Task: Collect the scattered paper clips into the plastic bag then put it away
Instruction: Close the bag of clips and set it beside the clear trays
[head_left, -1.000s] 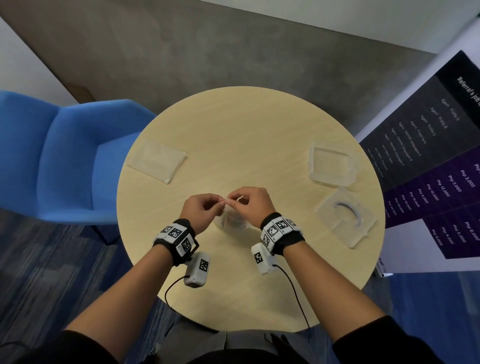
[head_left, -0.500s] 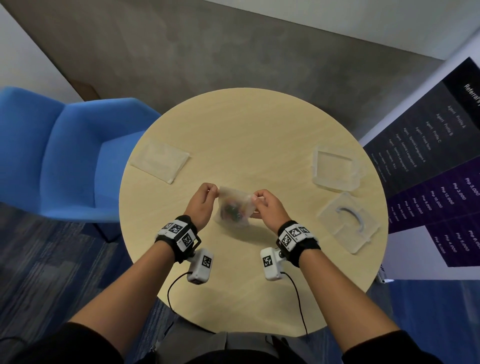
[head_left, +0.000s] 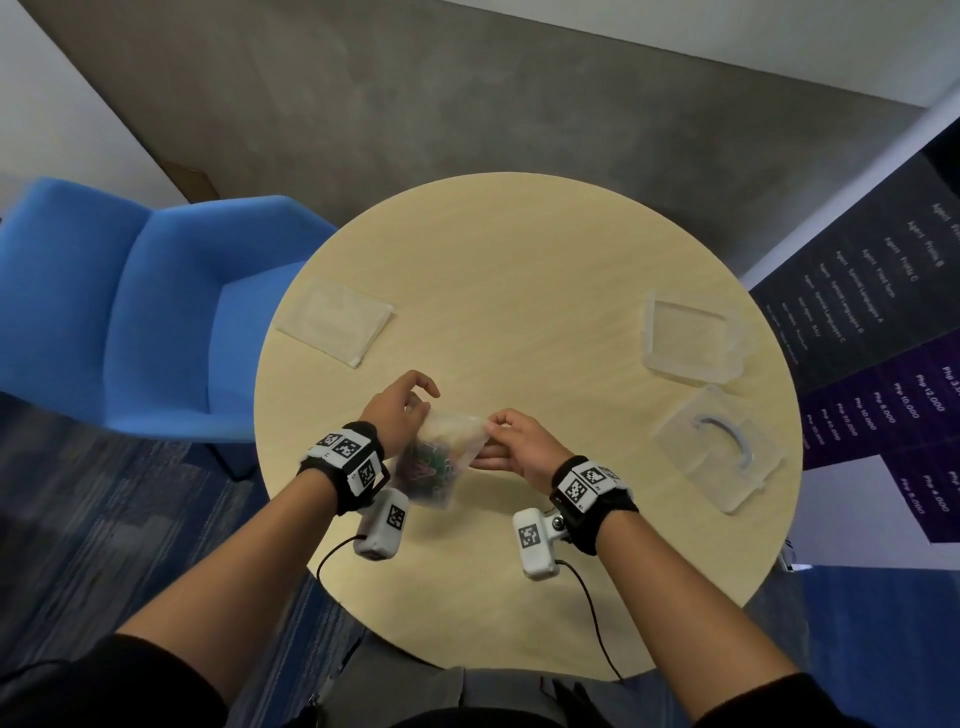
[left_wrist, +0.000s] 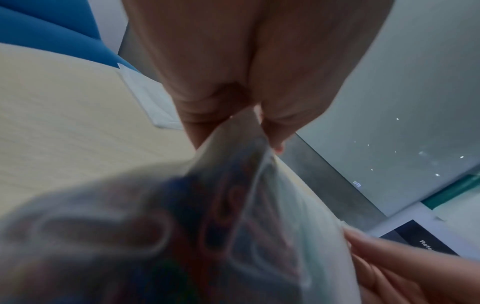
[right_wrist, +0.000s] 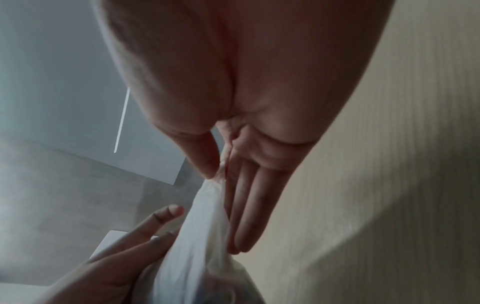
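paper clips (head_left: 427, 463): blurred, uncountable | plastic bag (left_wrist: 285, 216): bottom cut off

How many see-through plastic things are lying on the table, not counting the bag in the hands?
3: a flat bag on the table's left side, a clear box at the right, and a lid just nearer beside it. None seem hidden.

We hold the small clear plastic bag (head_left: 448, 457) up between our hands, over the near part of the round wooden table (head_left: 530, 291). Our left hand (head_left: 397, 415) is at its left edge and our right hand (head_left: 519, 441) pinches its right edge. The coloured paper clips (head_left: 428, 467) sit in the bag, below our fingertips. Beyond our left fingers lies a flat clear plastic pouch (head_left: 335, 319). Past our right fingers lie a square clear plastic box (head_left: 693, 338) and, nearer to us, a clear plastic lid (head_left: 719, 452). Left of the table stands a blue padded chair (head_left: 130, 312).
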